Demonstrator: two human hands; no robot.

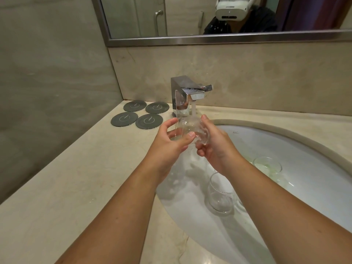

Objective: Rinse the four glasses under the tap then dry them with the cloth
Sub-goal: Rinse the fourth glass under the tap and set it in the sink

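Glasses split between sink and hands. Across the lower left, pale counter (76, 187); sunk into it at right, white sink (304, 149), catching the runoff. At upper centre, chrome tap (187, 92), running. Just below, left hand (167, 147) and right hand (217, 147) raised to the stream, fingers (169, 123) curled round the held glass (190, 128) from both sides, clamped there for flushing, glass lodged between the palms. Down in the sink, two more: a clear glass (221, 197) at lower centre, a green-streaked glass (267, 166) at right, likely parked for their turn. Fourth glass, cloth: unseen.
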